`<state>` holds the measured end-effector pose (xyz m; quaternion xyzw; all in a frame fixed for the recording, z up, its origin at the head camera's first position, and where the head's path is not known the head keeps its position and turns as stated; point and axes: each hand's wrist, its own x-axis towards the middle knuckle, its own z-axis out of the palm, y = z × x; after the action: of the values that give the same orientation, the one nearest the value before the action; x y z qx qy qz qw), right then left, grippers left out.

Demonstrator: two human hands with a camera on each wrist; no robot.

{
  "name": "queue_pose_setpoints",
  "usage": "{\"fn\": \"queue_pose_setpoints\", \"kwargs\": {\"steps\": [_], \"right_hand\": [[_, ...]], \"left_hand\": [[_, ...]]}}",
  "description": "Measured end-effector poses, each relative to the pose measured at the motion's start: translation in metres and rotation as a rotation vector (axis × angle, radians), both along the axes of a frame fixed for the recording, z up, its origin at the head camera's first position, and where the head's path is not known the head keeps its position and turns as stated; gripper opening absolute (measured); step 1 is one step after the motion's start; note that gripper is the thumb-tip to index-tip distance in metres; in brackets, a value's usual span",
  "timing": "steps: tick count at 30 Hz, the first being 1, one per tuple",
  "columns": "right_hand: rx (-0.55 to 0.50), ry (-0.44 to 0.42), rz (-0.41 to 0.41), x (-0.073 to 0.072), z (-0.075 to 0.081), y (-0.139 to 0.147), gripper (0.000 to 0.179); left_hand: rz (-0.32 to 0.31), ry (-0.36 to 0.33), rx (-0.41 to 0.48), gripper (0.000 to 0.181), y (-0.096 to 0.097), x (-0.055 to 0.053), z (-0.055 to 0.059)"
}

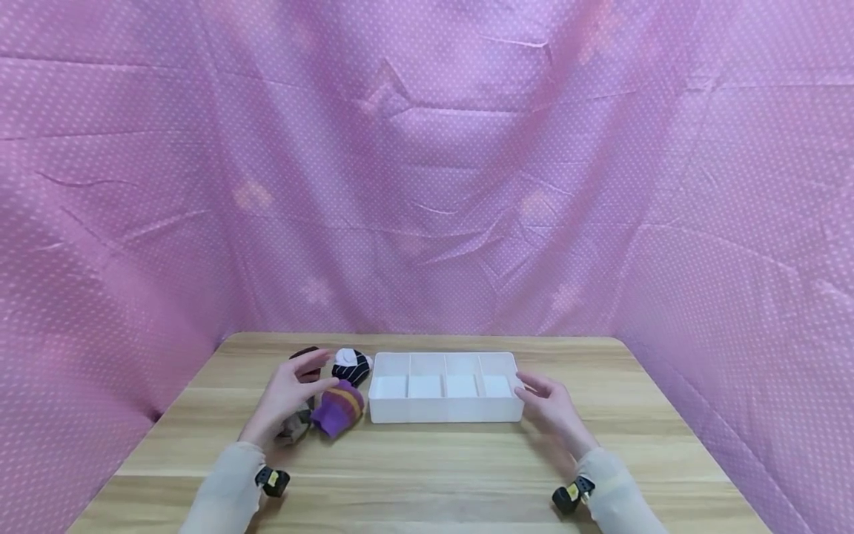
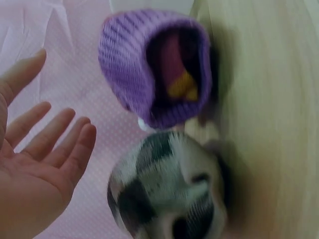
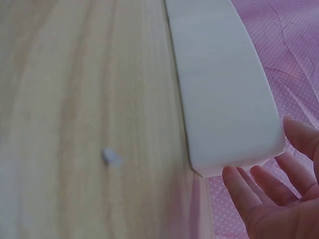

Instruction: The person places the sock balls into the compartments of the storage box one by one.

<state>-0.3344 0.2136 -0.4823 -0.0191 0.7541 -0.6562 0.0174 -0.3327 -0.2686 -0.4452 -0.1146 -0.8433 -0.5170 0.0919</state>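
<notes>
My left hand (image 1: 287,389) hovers over a group of rolled-up socks at the left, fingers spread and holding nothing. Nearest to it are a purple rolled sock (image 1: 338,410) with yellow and dark red stripes and a green, black and beige patterned sock (image 2: 164,184). Behind them lie a black sock (image 1: 351,366) with white lines and a white patch, and a dark sock (image 1: 305,351) partly hidden by the hand. My right hand (image 1: 550,406) is at the right end of a white box (image 1: 445,410) with several compartments, its loosely bent fingertips at the end wall; contact is unclear.
The box stands on a light wooden table (image 1: 427,475), just right of the socks. Pink dotted cloth (image 1: 427,185) hangs around the back and sides. A small whitish spot (image 3: 110,157) shows on the wood in the right wrist view.
</notes>
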Motion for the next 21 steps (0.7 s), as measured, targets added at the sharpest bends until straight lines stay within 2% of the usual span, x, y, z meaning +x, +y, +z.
{"fn": "queue_pose_setpoints", "kwargs": {"steps": [3, 7, 10, 19, 21], "right_hand": [[-0.047, -0.024, 0.004, 0.001, -0.003, 0.002, 0.055], [-0.132, -0.078, 0.014, 0.003, -0.005, 0.003, 0.057], [-0.174, -0.108, 0.016, 0.003, -0.005, 0.003, 0.058], [-0.181, -0.079, 0.014, 0.002, -0.01, 0.004, 0.059], [-0.194, -0.075, 0.019, 0.002, -0.011, 0.005, 0.059]], "left_hand": [[-0.019, -0.01, 0.039, 0.069, -0.008, 0.001, -0.002], [-0.052, 0.003, 0.049, 0.069, -0.018, 0.001, -0.005], [-0.071, -0.024, 0.061, 0.072, -0.026, 0.001, -0.008], [-0.082, -0.142, 0.192, 0.074, -0.046, 0.003, -0.017], [-0.087, -0.149, 0.207, 0.074, -0.05, 0.004, -0.019]]}}
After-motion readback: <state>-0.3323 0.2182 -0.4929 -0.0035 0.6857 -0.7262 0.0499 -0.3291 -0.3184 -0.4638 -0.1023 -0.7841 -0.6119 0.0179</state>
